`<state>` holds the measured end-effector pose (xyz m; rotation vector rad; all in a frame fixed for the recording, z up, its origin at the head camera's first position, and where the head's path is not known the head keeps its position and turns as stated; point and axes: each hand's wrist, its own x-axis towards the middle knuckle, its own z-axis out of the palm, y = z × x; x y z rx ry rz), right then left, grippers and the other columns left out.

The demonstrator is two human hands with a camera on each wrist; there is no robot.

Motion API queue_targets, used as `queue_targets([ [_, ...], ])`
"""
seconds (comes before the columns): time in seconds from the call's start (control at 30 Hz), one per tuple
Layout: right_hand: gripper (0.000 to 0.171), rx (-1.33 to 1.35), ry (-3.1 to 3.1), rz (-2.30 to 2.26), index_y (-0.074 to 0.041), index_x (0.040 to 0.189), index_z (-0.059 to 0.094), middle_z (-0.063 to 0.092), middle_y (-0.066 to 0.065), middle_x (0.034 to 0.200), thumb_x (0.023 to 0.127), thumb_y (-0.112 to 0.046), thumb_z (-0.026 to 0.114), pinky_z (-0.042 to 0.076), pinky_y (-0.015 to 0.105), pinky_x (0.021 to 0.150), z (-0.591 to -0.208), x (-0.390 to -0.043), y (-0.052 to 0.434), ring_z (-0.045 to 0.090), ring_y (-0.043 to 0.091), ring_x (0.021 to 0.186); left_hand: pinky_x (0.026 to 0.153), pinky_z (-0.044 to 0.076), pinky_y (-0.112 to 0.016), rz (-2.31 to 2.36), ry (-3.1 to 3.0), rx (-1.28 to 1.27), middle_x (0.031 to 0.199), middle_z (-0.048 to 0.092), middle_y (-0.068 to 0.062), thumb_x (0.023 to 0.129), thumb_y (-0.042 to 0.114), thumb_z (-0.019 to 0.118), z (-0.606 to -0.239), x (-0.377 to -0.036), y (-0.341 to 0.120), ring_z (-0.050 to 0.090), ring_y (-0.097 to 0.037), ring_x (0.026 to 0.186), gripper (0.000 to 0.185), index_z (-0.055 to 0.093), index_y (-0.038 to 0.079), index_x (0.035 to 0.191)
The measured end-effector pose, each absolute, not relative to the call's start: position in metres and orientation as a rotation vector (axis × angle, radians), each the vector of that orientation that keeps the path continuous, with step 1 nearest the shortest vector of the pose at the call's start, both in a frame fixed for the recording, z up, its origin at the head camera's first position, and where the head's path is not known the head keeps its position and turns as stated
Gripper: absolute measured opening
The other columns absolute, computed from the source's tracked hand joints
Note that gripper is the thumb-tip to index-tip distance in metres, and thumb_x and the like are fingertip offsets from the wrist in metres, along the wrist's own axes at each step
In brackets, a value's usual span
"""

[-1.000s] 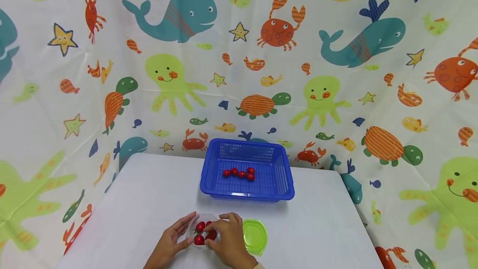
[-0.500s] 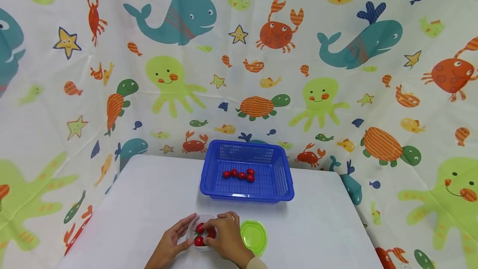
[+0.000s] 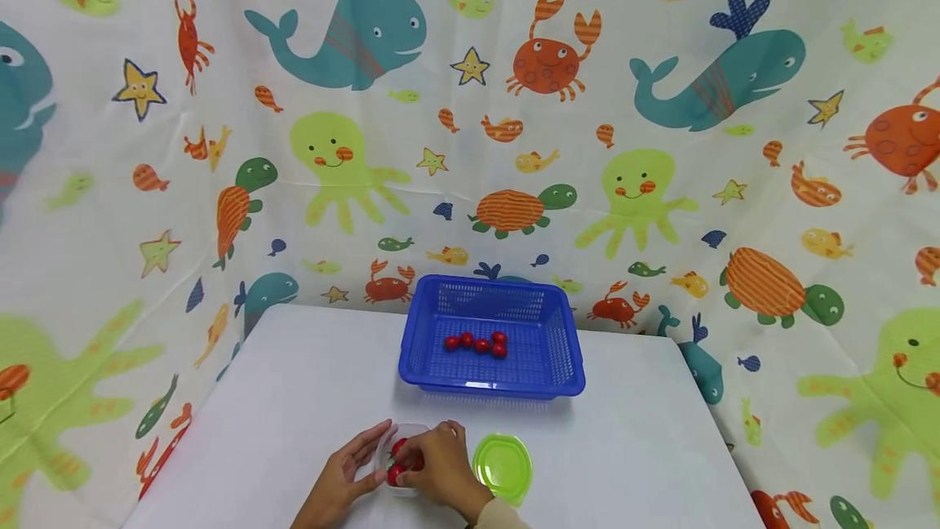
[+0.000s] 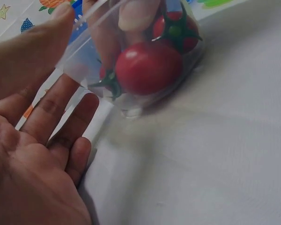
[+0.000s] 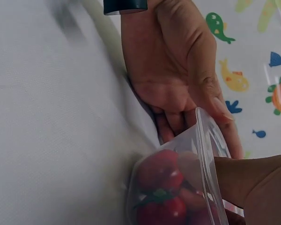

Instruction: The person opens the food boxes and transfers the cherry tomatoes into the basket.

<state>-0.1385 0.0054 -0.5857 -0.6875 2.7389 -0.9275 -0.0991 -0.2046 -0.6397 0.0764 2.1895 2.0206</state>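
Observation:
A small clear plastic container [image 3: 408,430] stands near the table's front, holding several red tomatoes [image 4: 149,68] with green stems. My left hand [image 3: 339,476] holds its left side; thumb and fingers lie around the rim. From the right, my right hand [image 3: 446,464] reaches down into the container and pinches a tomato [image 3: 396,476] between thumb and fingers. In the right wrist view, that hand [image 5: 257,183] enters over the rim, its fingertips blurred behind the plastic. Close to the right hand lies a bright green lid [image 3: 503,468].
Behind the container sits a blue perforated basket [image 3: 492,387] with several red tomatoes [image 3: 481,345] grouped left of its middle. The white table [image 3: 308,374] meets a sea-animal patterned cloth [image 3: 441,64] at the back and sides.
My right hand's fingers have shifted over the tomatoes and reach deeper among them, covering more of the container. The left hand keeps its place on the container. Basket and lid stay put.

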Motion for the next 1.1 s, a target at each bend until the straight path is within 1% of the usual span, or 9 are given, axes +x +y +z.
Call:
queue_targets([
  [0.07,0.019,-0.678,2.739,-0.921,-0.030,0.090,0.084,0.075,-0.022,0.076,0.076,-0.028,0.096,0.036,0.055,0.109,-0.587,-0.139,0.005,0.047,-0.001,0.085,0.106,0.042,-0.010,2.011,2.189,0.076,0.165,0.049,-0.012,0.101,0.009,0.071,-0.639,-0.100,-0.204,0.051,0.014,0.135,0.060,0.051,0.011,0.157],
  [0.3,0.018,-0.662,2.670,-0.922,-0.030,0.092,0.084,0.076,-0.021,0.079,0.078,-0.026,0.095,0.033,0.062,0.113,-0.587,-0.143,0.003,0.048,0.001,0.084,0.104,0.042,-0.010,2.007,2.188,0.063,0.165,0.049,-0.013,0.101,0.009,0.070,-0.637,-0.100,-0.204,0.051,0.013,0.135,0.060,0.050,0.010,0.158],
  [0.4,0.017,-0.673,2.622,-0.943,-0.029,0.092,0.085,0.076,-0.020,0.079,0.079,-0.024,0.094,0.033,0.058,0.110,-0.585,-0.144,0.003,0.046,0.000,0.081,0.104,0.042,-0.010,2.013,2.191,0.071,0.165,0.050,-0.013,0.101,0.008,0.070,-0.637,-0.099,-0.204,0.052,0.013,0.135,0.060,0.051,0.010,0.157],
  [0.57,0.016,-0.694,2.552,-1.002,-0.026,0.092,0.084,0.077,-0.018,0.077,0.080,-0.020,0.093,0.034,0.047,0.101,-0.581,-0.146,0.005,0.047,-0.003,0.079,0.105,0.042,-0.010,2.021,2.207,0.163,0.164,0.049,-0.019,0.101,0.006,0.069,-0.637,-0.099,-0.205,0.051,0.012,0.136,0.060,0.049,0.005,0.158],
  [0.63,0.016,-0.696,2.532,-1.013,-0.025,0.092,0.084,0.076,-0.018,0.077,0.080,-0.018,0.093,0.033,0.045,0.100,-0.579,-0.147,0.005,0.047,-0.003,0.079,0.105,0.042,-0.010,2.026,2.214,0.188,0.163,0.049,-0.020,0.101,0.005,0.068,-0.638,-0.098,-0.205,0.051,0.012,0.137,0.060,0.048,0.003,0.158],
  [0.7,0.016,-0.695,2.518,-1.007,-0.025,0.092,0.084,0.075,-0.017,0.075,0.081,-0.018,0.093,0.033,0.045,0.101,-0.578,-0.147,0.005,0.045,-0.002,0.079,0.105,0.041,-0.010,2.028,2.207,0.179,0.163,0.050,-0.018,0.101,0.005,0.069,-0.638,-0.098,-0.205,0.052,0.012,0.137,0.060,0.048,0.004,0.158],
  [0.87,0.015,-0.677,2.503,-0.960,-0.026,0.091,0.083,0.072,-0.018,0.074,0.082,-0.019,0.093,0.031,0.052,0.109,-0.577,-0.149,0.004,0.042,0.001,0.078,0.104,0.041,-0.010,2.020,2.205,0.125,0.162,0.052,-0.014,0.100,0.006,0.070,-0.638,-0.098,-0.205,0.052,0.012,0.135,0.060,0.050,0.008,0.157],
  [1.0,0.019,-0.653,2.505,-0.929,-0.026,0.089,0.079,0.071,-0.018,0.075,0.080,-0.018,0.094,0.028,0.060,0.116,-0.576,-0.150,0.003,0.042,0.004,0.078,0.103,0.042,-0.011,2.020,2.212,0.144,0.162,0.052,-0.015,0.101,0.006,0.069,-0.638,-0.097,-0.205,0.052,0.013,0.135,0.059,0.050,0.007,0.157],
  [1.1,0.022,-0.633,2.498,-0.935,-0.026,0.088,0.076,0.070,-0.017,0.075,0.079,-0.016,0.094,0.025,0.064,0.119,-0.575,-0.150,0.002,0.042,0.005,0.078,0.103,0.042,-0.012,2.027,2.215,0.184,0.162,0.051,-0.019,0.101,0.005,0.068,-0.638,-0.097,-0.205,0.052,0.012,0.135,0.059,0.049,0.005,0.157],
])
